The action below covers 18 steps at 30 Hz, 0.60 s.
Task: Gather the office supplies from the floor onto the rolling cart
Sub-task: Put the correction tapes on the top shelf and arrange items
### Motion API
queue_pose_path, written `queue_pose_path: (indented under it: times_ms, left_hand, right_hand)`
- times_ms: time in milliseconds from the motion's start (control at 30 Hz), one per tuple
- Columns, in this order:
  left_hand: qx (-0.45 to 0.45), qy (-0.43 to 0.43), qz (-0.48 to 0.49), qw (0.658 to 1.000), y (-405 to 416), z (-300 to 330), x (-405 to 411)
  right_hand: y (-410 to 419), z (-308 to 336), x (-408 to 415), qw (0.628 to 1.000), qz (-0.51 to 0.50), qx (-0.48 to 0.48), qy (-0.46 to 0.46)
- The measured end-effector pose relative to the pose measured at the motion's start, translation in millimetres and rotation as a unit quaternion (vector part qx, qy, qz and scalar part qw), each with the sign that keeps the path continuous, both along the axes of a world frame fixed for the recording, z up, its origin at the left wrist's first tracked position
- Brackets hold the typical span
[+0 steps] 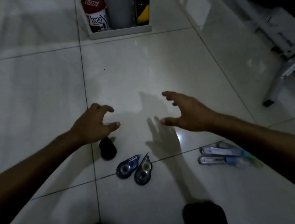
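I see both hands empty above the floor (36,103) — left hand (93,124) and right hand (187,111), fingers spread wide. Two tape dispensers (133,167), black item (107,148), staplers (224,156) lie below them.

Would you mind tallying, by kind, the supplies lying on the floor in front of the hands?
Correction tape dispensers: 2, one blue and one dark grey, side by side.
Clear staplers: 2, one farther and one nearer, partly behind the right forearm.
Small black object: 1, too dark to identify.
Total: 5
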<state>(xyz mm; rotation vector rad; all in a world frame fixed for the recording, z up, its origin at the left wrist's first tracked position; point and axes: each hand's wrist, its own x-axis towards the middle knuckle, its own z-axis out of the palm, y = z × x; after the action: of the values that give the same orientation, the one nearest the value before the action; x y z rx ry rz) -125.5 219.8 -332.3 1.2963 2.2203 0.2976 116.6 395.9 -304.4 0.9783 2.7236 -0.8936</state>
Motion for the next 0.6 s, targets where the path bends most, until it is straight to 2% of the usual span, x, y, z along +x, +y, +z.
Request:
queue_pose_path:
  times_ms: [100, 167, 233, 300, 433, 600]
  left_hand:
    - [-0.090, 0.028, 0.007, 0.996, -20, -16, 11]
    - [-0.131, 0.011, 0.016, 0.991, -31, -30, 22]
    - [-0.135, -0.017, 0.015, 0.991, -42, -43, 33]
    - [-0.114, -0.015, -0.031, 0.993, -49, -53, 43]
    - [-0.098, 0.042, -0.126, 0.986, -53, -62, 63]
    - [-0.058, 0.045, -0.116, 0.991, -52, -65, 79]
  right_hand:
    - [-24, -15, 6, 0.997, 0.081, 0.004, -0.022]
    - [-41, -23, 5, 0.983, 0.177, 0.050, -0.027]
    - [-60, -35, 2, 0.951, 0.287, 0.115, -0.018]
    - [-78, -50, -2, 0.926, 0.353, 0.135, -0.014]
    - [-102, -78, 0, 0.912, 0.390, 0.125, -0.021]
    - [-108, -94, 10, 0.928, 0.336, 0.159, -0.015]
